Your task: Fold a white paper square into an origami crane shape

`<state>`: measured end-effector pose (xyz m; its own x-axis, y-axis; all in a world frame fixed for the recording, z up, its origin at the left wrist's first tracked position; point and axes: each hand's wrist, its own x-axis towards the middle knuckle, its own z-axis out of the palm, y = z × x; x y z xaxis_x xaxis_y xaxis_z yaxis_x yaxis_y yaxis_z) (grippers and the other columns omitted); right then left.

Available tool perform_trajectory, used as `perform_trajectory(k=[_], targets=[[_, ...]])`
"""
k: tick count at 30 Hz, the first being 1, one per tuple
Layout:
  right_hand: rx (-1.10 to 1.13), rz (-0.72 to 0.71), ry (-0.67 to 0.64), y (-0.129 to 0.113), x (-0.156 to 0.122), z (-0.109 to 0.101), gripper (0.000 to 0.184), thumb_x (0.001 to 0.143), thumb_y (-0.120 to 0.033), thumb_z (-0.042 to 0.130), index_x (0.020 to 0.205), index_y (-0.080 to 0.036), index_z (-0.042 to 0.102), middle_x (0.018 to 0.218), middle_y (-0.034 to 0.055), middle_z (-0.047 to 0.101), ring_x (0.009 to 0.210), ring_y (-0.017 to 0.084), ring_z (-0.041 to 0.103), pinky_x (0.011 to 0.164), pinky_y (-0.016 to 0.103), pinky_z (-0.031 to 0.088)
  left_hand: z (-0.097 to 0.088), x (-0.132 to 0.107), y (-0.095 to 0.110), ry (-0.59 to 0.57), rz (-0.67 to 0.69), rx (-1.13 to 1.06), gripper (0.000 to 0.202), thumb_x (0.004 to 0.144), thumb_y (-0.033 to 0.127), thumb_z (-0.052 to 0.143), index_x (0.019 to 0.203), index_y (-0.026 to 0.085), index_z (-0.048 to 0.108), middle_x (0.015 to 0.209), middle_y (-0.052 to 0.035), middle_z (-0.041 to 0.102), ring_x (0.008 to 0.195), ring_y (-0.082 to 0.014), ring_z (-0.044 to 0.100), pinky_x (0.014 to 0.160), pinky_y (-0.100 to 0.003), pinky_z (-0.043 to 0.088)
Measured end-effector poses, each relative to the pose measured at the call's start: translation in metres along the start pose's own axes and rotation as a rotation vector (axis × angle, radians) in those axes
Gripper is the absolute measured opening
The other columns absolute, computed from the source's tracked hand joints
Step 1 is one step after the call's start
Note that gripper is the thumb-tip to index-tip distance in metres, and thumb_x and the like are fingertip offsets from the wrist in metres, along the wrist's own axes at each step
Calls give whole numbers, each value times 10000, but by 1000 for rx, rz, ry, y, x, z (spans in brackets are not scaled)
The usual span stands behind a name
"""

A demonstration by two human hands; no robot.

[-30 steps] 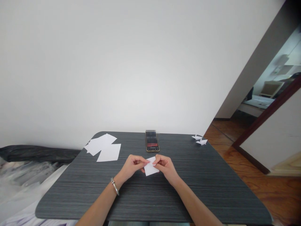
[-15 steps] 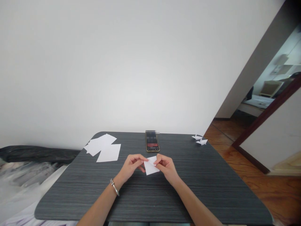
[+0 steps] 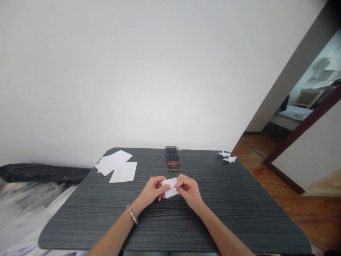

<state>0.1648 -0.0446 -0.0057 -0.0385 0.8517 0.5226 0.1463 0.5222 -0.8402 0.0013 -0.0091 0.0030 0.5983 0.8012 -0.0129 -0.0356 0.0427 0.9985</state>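
Between my hands is a small folded piece of white paper point(image 3: 171, 193), held just above the dark table. My left hand point(image 3: 153, 189) grips its left side, the thumb lying on top and the fingers underneath. On the right edge, my right hand point(image 3: 189, 190) pinches the paper between thumb and index finger. A crease or flap shows on the upper face between the thumbs. Parts of the paper are hidden by my fingers.
Several loose white paper sheets point(image 3: 124, 172) lie at the table's point(image 3: 87, 213) back left. A phone point(image 3: 173, 164) lies beyond my hands. Two folded paper cranes point(image 3: 229, 159) stand at the back right corner. A white wall point(image 3: 160, 78) rises behind the table.
My left thumb has moved right onto the paper's top face, and the left fingers have slid beneath it. My right hand keeps its pinch. The view has shifted slightly.
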Motion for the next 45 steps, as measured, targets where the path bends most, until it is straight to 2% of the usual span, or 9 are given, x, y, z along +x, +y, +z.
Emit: perform_trajectory(k=[8,22,25,27,29,33,38,45], targets=[[25,0,18,-2,0,0,151,711,-128,557,577,-190,586,578,-11,470,540,121,446,478,234,332,2,-4,9,-2,-23,1,268,694,350,634,662,103,536,438,21,544,331,-42,432,316,-126,322],[13,1,54,-5,1,-5,164,704,-127,561,557,-191,595,575,-5,481,537,122,457,475,239,344,2,-6,19,-68,-44,-121,326,753,393,547,758,73,607,535,-47,588,475,-116,556,383,-174,428],[105,68,49,-3,1,-4,144,693,-144,581,557,-188,600,572,-9,479,525,115,458,455,228,355,2,-5,18,-13,20,-97,315,742,359,576,910,93,589,587,-21,574,473,-97,536,361,-157,409],[241,175,19,-3,1,-2,108,679,-169,601,572,-185,598,577,-15,477,491,101,452,414,212,359,3,-5,17,35,86,-43,328,707,301,631,976,125,566,629,6,555,455,-65,499,345,-133,380],[354,281,-4,-5,1,0,89,662,-208,628,586,-179,592,552,-24,478,455,91,450,392,205,367,4,-6,16,56,121,13,300,694,269,649,951,132,577,641,17,540,441,-44,466,338,-121,364],[473,389,-41,-10,2,-1,120,635,-266,675,625,-182,590,564,-21,526,475,105,487,395,211,399,4,-8,15,80,149,80,247,709,267,633,910,126,603,639,11,548,419,-45,469,341,-140,383],[495,374,-56,-15,3,-5,77,644,-229,668,615,-179,617,553,-22,529,484,94,458,431,208,373,5,-9,18,64,133,103,177,721,277,617,758,105,637,608,-1,559,385,-51,488,355,-158,414],[531,341,-37,-17,5,-8,66,655,-177,634,594,-173,608,534,-29,525,482,81,423,452,201,301,5,-8,17,-10,188,22,162,744,252,599,794,108,655,701,-9,520,445,-66,545,395,-174,459]])
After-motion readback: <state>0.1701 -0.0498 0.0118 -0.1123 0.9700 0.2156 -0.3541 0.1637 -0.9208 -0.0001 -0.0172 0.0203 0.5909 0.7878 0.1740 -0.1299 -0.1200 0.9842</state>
